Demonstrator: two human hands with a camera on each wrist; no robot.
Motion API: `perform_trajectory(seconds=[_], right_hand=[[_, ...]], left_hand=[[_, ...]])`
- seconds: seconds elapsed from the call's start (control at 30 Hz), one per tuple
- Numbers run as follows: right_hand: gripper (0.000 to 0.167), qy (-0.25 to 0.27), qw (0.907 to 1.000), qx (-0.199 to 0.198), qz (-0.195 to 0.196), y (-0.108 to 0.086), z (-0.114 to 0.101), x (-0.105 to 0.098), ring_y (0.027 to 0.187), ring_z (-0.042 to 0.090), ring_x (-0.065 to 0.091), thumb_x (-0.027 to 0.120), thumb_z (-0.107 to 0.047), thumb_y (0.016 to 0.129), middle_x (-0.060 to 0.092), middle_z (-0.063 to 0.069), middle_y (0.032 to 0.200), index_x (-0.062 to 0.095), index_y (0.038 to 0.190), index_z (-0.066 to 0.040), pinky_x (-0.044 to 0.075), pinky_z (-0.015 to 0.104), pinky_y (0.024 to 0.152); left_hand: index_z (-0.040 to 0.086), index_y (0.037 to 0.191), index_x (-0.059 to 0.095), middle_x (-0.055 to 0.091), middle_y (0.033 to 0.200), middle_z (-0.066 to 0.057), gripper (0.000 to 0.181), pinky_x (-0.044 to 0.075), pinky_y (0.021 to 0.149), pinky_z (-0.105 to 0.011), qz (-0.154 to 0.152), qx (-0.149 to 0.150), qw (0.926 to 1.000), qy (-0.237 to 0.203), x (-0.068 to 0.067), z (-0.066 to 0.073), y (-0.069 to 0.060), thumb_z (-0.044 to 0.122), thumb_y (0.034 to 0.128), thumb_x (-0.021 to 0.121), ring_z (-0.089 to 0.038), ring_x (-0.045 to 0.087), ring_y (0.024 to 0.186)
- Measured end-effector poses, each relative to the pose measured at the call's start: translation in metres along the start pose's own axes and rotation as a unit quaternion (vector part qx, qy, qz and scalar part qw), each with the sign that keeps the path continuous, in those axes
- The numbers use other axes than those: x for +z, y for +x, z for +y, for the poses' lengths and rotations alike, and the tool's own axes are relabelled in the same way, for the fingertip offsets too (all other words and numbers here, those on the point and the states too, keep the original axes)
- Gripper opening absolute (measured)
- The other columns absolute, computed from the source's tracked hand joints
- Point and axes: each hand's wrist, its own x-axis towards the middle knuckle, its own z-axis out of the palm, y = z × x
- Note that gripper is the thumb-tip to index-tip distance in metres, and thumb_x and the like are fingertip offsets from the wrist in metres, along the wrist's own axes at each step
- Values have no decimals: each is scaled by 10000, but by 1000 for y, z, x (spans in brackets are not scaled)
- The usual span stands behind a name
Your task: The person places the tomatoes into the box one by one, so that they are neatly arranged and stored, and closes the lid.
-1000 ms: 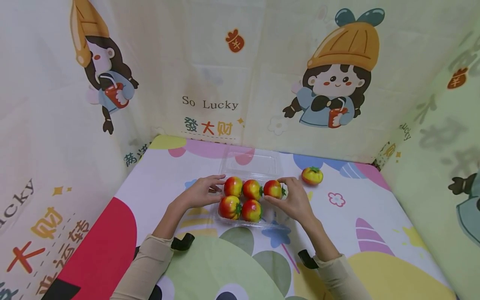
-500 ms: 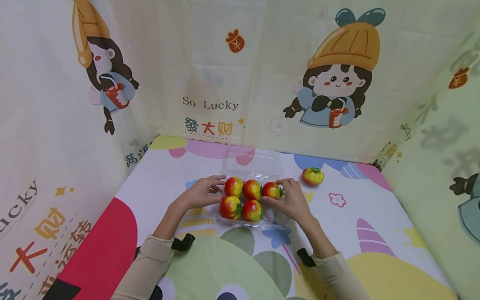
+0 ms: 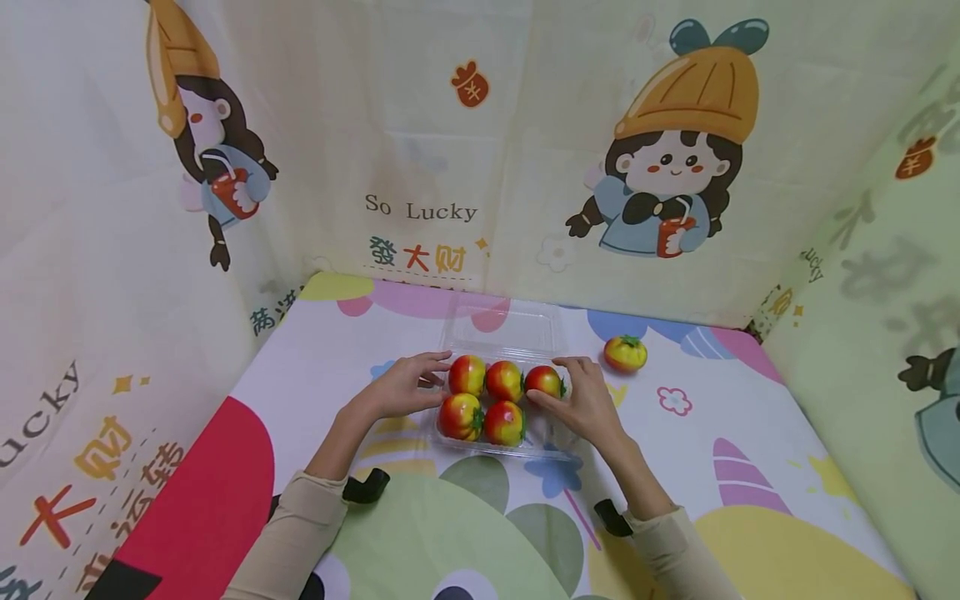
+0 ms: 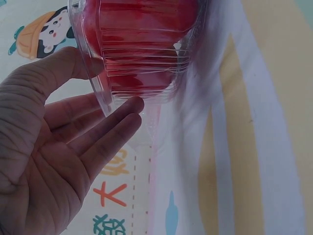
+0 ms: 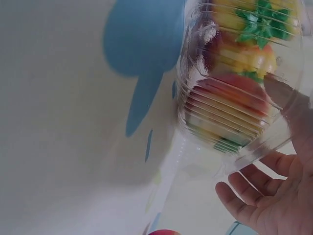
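A clear plastic box [image 3: 491,448] stands on the table with its lid folded back [image 3: 525,325]. Several red-and-yellow fruits with green leafy tops sit in it, two of them in the front row [image 3: 461,416]. My left hand [image 3: 401,387] holds the box's left end; in the left wrist view its thumb lies at the rim and its fingertips touch the ribbed wall [image 4: 142,68]. My right hand [image 3: 588,402] holds the back-right fruit [image 3: 543,381] between thumb and index finger, inside the box. In the right wrist view the other fingers [image 5: 239,196] are outside the wall.
One more red-and-yellow fruit [image 3: 625,354] lies on the table, right of the box. A patterned cloth [image 3: 645,433] covers the tabletop. Printed curtains [image 3: 517,167] hang close behind it and on both sides.
The fruit in my right hand has gone down and slightly left into the back-right spot of the box. My left hand has stayed at the box's left end.
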Motion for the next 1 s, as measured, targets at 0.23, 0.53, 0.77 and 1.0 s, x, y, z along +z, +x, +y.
perform_trajectory(seconds=[0.23, 0.53, 0.77, 1.0], right_hand=[[707, 91, 9999, -50, 86, -2, 7, -3, 1298, 399, 490, 818, -405, 846, 540, 224, 1394, 576, 1383, -14, 481, 599, 1054], [624, 156, 9987, -254, 402, -5, 17, -10, 1245, 408, 496, 813, -326, 869, 585, 247, 1314, 599, 1334, 32, 457, 609, 1062], [572, 96, 9977, -307, 592, -4, 26, -15, 1243, 428, 506, 792, -293, 895, 597, 265, 1304, 611, 1305, 63, 433, 613, 1078], [532, 121, 9958, -430, 797, -2, 38, -20, 1222, 446, 524, 785, -247, 899, 624, 282, 1271, 618, 1276, 91, 428, 613, 1068]], left_hand=[[-43, 1455, 530, 443, 1574, -192, 571, 557, 995, -441, 21, 20, 10000, -4, 0, 0, -1, 101, 933, 710, -312, 684, 1153], [-50, 1443, 540, 447, 1569, -197, 558, 556, 997, -445, 32, 55, 10000, 40, 0, 0, 0, 92, 931, 709, -310, 687, 1142], [-59, 1429, 552, 445, 1568, -204, 545, 560, 990, -435, 26, 92, 9999, 36, -1, 1, -1, 86, 928, 709, -299, 692, 1131], [-63, 1433, 545, 447, 1567, -202, 546, 554, 998, -445, 24, 89, 10000, 6, -1, 1, -1, 82, 931, 707, -304, 692, 1131]])
